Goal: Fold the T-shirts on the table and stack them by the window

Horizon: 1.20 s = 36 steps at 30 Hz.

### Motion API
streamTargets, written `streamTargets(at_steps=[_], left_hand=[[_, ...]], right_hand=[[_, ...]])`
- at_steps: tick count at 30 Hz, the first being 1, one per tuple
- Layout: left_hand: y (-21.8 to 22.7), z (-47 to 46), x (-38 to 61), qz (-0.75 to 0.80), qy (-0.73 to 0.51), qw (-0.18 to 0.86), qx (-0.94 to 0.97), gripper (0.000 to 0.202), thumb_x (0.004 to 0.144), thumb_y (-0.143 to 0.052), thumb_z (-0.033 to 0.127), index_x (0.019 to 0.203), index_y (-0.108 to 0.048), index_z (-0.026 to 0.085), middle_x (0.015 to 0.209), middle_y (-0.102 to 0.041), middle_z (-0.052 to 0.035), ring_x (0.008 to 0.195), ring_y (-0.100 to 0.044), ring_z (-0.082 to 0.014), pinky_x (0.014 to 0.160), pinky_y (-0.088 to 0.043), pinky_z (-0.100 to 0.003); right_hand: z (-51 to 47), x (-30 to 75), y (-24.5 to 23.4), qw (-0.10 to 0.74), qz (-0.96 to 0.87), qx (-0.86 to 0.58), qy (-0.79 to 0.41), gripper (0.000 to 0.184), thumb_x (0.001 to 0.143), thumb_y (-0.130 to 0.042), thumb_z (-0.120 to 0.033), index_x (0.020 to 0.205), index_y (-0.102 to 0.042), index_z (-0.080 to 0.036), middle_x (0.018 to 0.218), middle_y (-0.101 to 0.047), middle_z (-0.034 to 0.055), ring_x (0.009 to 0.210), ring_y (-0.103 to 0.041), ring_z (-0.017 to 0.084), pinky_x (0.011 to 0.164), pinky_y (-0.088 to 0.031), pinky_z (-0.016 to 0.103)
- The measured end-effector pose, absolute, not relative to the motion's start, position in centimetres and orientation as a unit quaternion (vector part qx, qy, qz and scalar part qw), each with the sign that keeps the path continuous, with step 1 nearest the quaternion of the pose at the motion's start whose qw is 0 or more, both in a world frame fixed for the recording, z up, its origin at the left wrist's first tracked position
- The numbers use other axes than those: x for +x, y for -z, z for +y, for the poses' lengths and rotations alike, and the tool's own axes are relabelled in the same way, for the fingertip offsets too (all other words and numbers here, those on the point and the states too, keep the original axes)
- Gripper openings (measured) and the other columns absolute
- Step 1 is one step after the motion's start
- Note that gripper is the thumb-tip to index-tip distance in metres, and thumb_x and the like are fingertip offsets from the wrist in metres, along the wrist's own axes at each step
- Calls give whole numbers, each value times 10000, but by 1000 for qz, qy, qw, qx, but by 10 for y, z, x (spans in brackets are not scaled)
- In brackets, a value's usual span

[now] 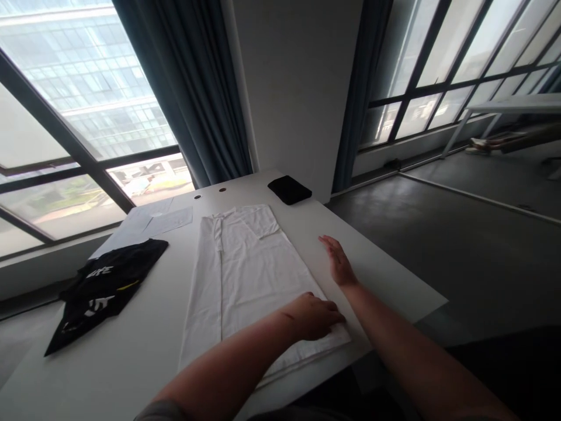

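A white garment [245,269] lies flat on the white table [144,356], folded lengthwise into a long strip that runs away from me. My left hand [313,316] rests on its near right corner with the fingers curled over the cloth's edge. My right hand [337,263] lies flat and open on the bare table just right of the garment's long edge, fingers together and pointing away. Whether the left hand grips the cloth or only presses it is unclear.
A black garment [103,289] with white lettering lies on the table's left side. Sheets of paper [151,225] sit behind it. A small folded black cloth [289,189] lies at the far corner. Windows, dark curtains and grey floor surround the table; another white table [512,105] stands far right.
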State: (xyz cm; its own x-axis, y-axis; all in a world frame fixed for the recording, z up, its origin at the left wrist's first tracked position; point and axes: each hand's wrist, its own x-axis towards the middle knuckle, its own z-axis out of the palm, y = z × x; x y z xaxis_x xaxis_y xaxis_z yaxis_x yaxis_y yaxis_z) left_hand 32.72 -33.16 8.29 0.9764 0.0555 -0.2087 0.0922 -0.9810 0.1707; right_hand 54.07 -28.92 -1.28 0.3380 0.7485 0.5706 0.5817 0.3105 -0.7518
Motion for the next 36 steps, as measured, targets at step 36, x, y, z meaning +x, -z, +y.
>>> streamTargets(at_steps=[36], left_hand=[[-85, -323, 204, 171, -129, 239, 947, 60, 903, -589, 174, 921, -611, 227, 911, -751, 0, 877, -698, -159, 1055, -438, -340]], right_hand=[[-34, 494, 18, 255, -696, -650, -167, 606, 1066, -244, -533, 1468, -611, -266, 1501, -605, 39, 1504, -403, 302, 1255, -288, 478]])
